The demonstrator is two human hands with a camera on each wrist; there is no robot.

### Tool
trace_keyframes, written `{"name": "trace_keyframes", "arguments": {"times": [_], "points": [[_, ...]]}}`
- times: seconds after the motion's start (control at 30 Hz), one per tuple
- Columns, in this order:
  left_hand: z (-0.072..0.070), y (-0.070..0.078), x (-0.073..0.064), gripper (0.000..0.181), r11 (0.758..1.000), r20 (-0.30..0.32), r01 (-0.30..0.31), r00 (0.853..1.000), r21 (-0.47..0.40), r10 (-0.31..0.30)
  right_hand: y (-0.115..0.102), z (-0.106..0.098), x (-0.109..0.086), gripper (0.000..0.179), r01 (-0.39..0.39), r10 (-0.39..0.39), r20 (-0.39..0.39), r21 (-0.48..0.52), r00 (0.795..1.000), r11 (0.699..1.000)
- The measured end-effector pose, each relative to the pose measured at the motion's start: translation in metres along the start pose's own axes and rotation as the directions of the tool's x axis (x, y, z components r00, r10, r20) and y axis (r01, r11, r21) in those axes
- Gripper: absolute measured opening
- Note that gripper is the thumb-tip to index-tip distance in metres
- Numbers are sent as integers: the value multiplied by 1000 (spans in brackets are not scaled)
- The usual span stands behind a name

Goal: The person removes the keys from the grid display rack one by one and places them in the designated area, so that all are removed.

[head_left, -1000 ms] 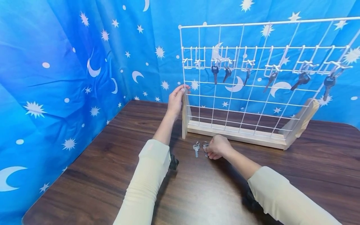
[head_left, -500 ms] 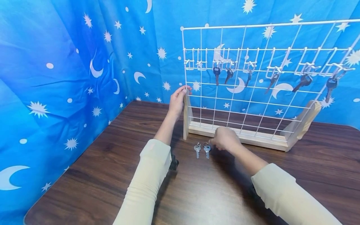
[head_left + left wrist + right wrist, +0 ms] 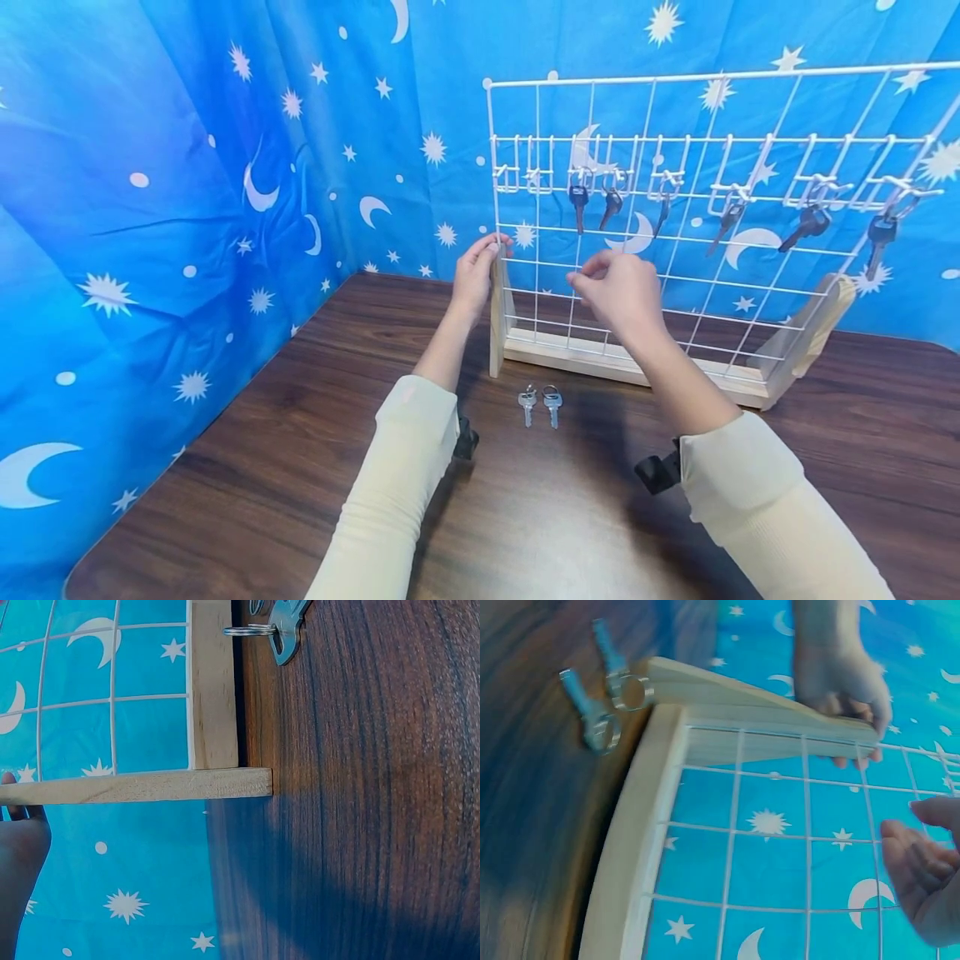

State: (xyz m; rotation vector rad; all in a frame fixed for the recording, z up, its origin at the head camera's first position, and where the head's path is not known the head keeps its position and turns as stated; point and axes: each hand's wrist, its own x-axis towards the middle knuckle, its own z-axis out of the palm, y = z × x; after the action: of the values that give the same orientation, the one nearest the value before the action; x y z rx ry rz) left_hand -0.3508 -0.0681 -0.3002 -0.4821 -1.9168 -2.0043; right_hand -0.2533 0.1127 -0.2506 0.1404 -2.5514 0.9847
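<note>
My L hand (image 3: 22, 847) grips the L end of a flat, pale wooden side board (image 3: 150, 786), fingers showing above & below it. Above the board: white wire grid (image 3: 112, 664) w/ square cells, pale wooden base bar (image 3: 214, 682) butting agst it. Above & R of it: silver metal key (image 3: 289, 628), partly in view, w/ silver split ring (image 3: 250, 631). Below: blue cloth (image 3: 75, 900) w/ white stars. R of it: dark brown wood-grain table (image 3: 382, 787).

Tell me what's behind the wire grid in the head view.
Mostly blue star-and-moon curtain, with a strip of dark tabletop low down. Whatever sits behind the right hand, hanging keys and wooden base is covered.
</note>
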Motion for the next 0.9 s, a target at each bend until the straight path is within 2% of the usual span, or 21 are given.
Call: {"name": "trace_keyframes", "arguments": {"times": [0.07,0.13,0.27,0.37,0.43,0.5,0.73,0.9], "points": [[0,0,0,31,1000,-1,-4,1000,6,4,-4,-1,2,24,19,-13,-92,61,996,998],[0,0,-1,31,1000,-1,-4,1000,7,4,-6,-1,4,24,58,-36,-190,113,981,992],[0,0,0,31,1000,18,5,1000,-7,-4,-10,-2,9,24,163,-105,-358,136,928,977],[-1,1,0,31,1000,33,12,999,-6,-11,-13,-3,14,24,198,-137,-416,108,899,974],[-2,2,-1,31,1000,40,16,999,-1,-16,-17,-4,17,26,193,-133,-418,105,899,976],[-2,5,-2,32,1000,50,20,999,-3,-20,-20,-4,20,28,176,-116,-406,116,907,977],[0,30,-15,31,1000,61,7,998,20,-8,-35,-5,31,33,122,-61,-375,139,925,983],[1,33,-17,31,1000,56,8,998,26,-9,-43,-5,34,29,91,-23,-381,163,924,982]]}}
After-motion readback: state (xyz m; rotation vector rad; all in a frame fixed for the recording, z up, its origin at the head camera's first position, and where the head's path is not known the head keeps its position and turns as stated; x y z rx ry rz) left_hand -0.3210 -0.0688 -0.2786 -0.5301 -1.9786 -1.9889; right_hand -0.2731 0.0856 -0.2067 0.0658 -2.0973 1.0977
